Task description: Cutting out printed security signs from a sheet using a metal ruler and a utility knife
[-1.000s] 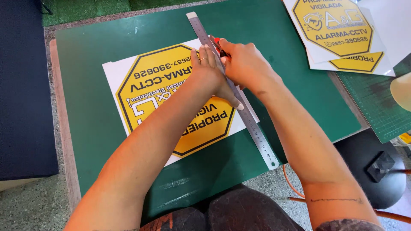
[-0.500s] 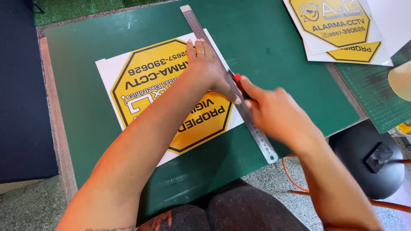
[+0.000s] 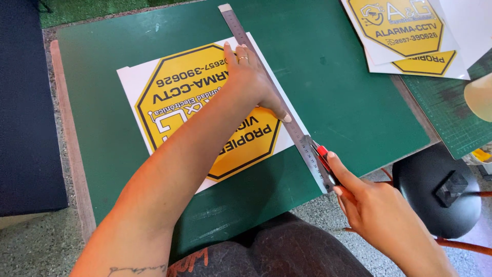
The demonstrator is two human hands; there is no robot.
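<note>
Knife stroke looks finished: right hand has run the red-and-black utility knife down the steel ruler from the far end a second ago to the near end now, blade just past the sheet's near edge, almost at the ruler's tip. Fingers of that hand are closed around the knife body, index finger laid along the top. Left hand hasn't moved: palm down, fingers spread and pressing the ruler onto the white margin of the printed sheet, the one with the yellow octagonal sign, ring visible on one finger. Sheet lies flat on the green cutting mat, ruler running diagonally along its right edge. Judging by the travel, that side's margin should be cut through, though I can't see a separated strip under the ruler. More yellow sign prints are stacked at the mat's far right corner; black stool stands beside the right hand.
</note>
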